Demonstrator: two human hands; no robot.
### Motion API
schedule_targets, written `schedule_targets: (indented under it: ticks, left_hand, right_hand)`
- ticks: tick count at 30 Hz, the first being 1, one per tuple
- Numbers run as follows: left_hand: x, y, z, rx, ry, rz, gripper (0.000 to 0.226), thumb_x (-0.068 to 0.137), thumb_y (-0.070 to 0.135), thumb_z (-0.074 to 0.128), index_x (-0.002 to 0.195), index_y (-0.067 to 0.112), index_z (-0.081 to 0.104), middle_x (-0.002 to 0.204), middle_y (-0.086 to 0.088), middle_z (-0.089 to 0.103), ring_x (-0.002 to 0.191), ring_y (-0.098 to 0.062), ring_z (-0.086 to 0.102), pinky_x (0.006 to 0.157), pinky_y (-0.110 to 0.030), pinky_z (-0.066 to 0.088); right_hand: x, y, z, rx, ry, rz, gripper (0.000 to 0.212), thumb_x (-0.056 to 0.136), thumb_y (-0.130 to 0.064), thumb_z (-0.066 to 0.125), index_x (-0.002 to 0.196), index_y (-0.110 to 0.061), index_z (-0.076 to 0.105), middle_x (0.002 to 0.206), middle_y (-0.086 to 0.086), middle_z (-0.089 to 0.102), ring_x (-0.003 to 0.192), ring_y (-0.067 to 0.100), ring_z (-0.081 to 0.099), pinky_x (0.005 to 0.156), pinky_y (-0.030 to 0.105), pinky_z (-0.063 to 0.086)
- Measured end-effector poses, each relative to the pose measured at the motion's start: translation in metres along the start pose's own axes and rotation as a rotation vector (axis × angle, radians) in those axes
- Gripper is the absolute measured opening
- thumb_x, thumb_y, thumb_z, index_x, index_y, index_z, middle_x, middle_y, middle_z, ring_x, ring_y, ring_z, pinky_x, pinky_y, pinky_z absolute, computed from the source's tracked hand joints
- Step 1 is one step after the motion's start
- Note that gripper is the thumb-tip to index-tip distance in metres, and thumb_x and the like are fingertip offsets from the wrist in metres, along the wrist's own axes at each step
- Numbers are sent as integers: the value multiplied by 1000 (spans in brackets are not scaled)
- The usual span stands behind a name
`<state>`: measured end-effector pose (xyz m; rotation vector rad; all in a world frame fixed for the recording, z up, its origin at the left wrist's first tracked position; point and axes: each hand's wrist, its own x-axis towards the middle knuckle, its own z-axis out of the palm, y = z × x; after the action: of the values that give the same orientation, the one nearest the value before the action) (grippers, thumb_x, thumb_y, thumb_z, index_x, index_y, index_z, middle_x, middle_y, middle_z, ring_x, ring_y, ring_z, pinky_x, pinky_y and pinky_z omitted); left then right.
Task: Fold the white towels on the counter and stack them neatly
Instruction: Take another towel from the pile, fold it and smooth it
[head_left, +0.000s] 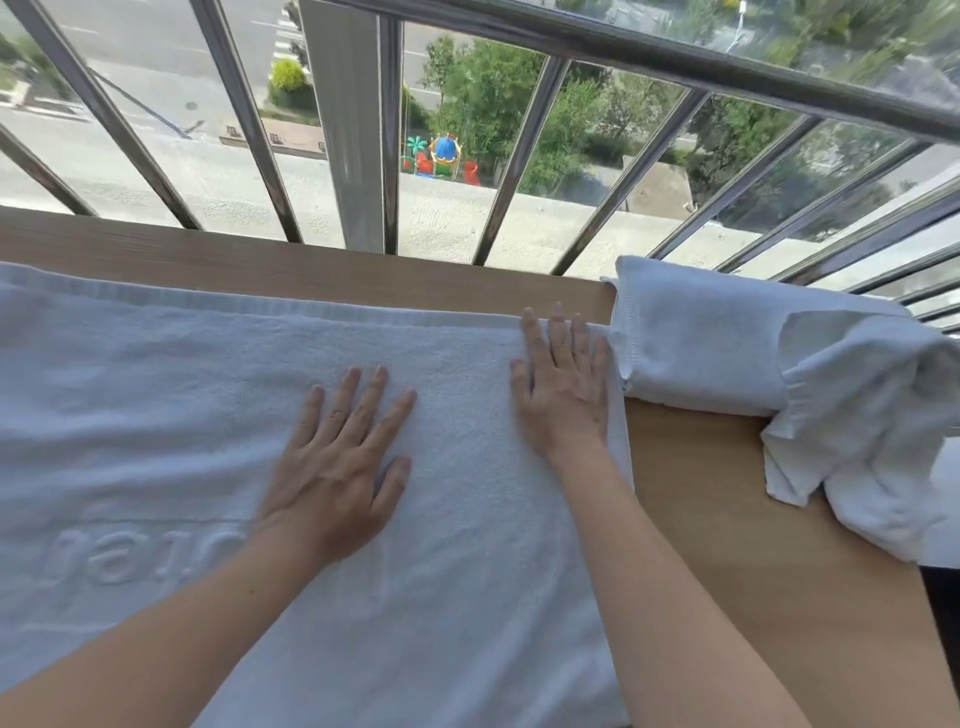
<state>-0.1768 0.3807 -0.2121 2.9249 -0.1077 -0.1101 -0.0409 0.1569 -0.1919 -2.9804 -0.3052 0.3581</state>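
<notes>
On the towel (208, 415), both hands lie flat: left hand (337, 467), right hand (566, 395).

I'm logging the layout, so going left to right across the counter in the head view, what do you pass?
Embossed lettering on the spread towel, left hand, right hand, folded towel, crumpled towel.

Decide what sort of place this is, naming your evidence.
Probably an upper-floor room, perhaps a hotel's: a wooden counter runs along a metal railing, a playground lies far below, and the white towel bears embossed lettering.
</notes>
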Motion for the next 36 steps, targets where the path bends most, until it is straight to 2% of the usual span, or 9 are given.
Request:
schedule_targets:
  ticks: [3, 6, 12, 20, 24, 27, 30, 34, 36]
  left_hand:
    - [0, 0, 1, -1, 1, 5, 67, 98, 47, 30, 160, 25, 20, 168, -6, 14, 156, -26, 5, 124, -52, 11]
    - [1, -1, 2, -2, -6, 14, 68, 98, 48, 29, 161, 24, 18, 169, -6, 11, 156, -26, 4, 125, -49, 9]
    - [0, -2, 2, -2, -16, 17, 67, 100, 48, 26, 161, 25, 14, 169, -4, 7, 156, -24, -1, 126, -47, 7]
    - [0, -2, 1, -32, -38, 18, 69, 99, 51, 22, 162, 25, 11, 169, -4, 2, 156, -22, -6, 126, -46, 1]
    - [-6, 4, -5, -20, -106, 17, 72, 97, 54, 13, 162, 24, 5, 168, -4, -6, 154, -20, -13, 124, -47, -8]
    - [-39, 15, 2, -21, -101, -2, 68, 99, 53, 10, 161, 28, 4, 168, -1, -9, 153, -18, -16, 123, -48, -11]
    - [-71, 20, 11, 27, -74, 13, 64, 101, 48, 17, 161, 29, 11, 169, -1, 0, 155, -20, -8, 123, -51, -6]
    - [-67, 18, 10, -6, -70, 18, 66, 98, 47, 18, 161, 31, 9, 169, 1, -2, 155, -19, -10, 123, -51, -9]
    - [-67, 18, 10, -9, -65, 28, 66, 99, 47, 19, 161, 31, 9, 169, 0, -2, 155, -20, -9, 123, -51, -9]
  right_hand:
    - [-46, -50, 17, 142, 97, -93, 61, 102, -43, 22, 160, -37, 7, 169, -4, -5, 154, 18, -15, 124, 45, -12]
    - [-77, -77, 39, 126, 50, -141, 62, 99, -43, 27, 159, -41, 12, 169, -4, 0, 155, 19, -10, 125, 48, -3]
    - [-37, -28, 30, 38, 65, 65, 64, 99, -55, 15, 158, -43, -6, 168, -6, -15, 154, 16, -17, 123, 43, -13]
    - [-36, -6, 13, 87, 12, 261, 60, 106, -48, 16, 160, -33, -5, 168, -1, -15, 154, 19, -17, 124, 42, -10]
    - [-102, -74, 26, 234, 154, 156, 58, 105, -38, 22, 161, -31, 7, 169, 0, -5, 155, 20, -11, 125, 43, -10]
    - [-149, -110, 51, 228, 111, 158, 58, 104, -38, 21, 160, -36, 7, 169, 0, -4, 155, 20, -12, 124, 46, -8]
    - [-165, -108, 67, 160, 72, 205, 57, 104, -42, 21, 159, -37, 4, 169, 0, -6, 155, 20, -13, 124, 46, -8]
    - [-179, -86, 71, 143, 117, 221, 62, 101, -54, 17, 160, -38, 6, 169, 1, -3, 156, 21, -8, 125, 45, -5]
    - [-190, -63, 73, 110, 113, 261, 63, 100, -57, 14, 159, -40, -1, 169, 0, -8, 155, 19, -11, 125, 44, -8]
